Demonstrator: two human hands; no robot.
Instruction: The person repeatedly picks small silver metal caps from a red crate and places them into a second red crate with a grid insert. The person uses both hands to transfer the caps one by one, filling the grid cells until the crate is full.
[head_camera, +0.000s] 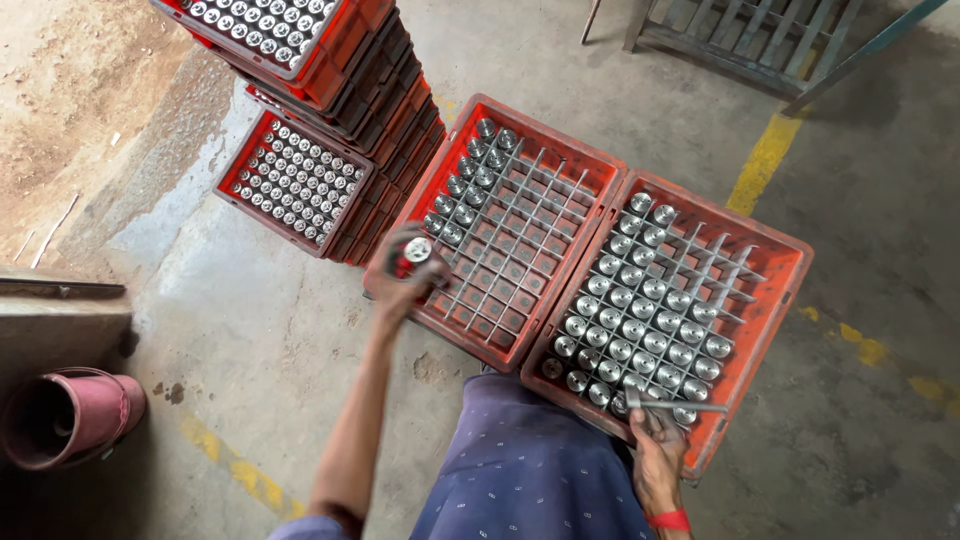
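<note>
Now our left hand (405, 272) grips a steel cylinder (417, 249) end-up at the left crate (420, 190) edge; our right hand (655, 455) clasps a metal rod (680, 404) over the right crate (790, 270)

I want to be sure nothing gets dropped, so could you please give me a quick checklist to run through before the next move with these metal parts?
1. Left hand grips a round metal part: ok.
2. Free cells in the left crate, below that hand: ok, most cells are bare.
3. Right hand grips a thin metal tool at the right crate rim: ok.
4. Right crate still stocked: ok, many parts remain.
5. Both crates sit flat, side by side: ok.
6. Stacked crates stable: cannot tell.
</note>
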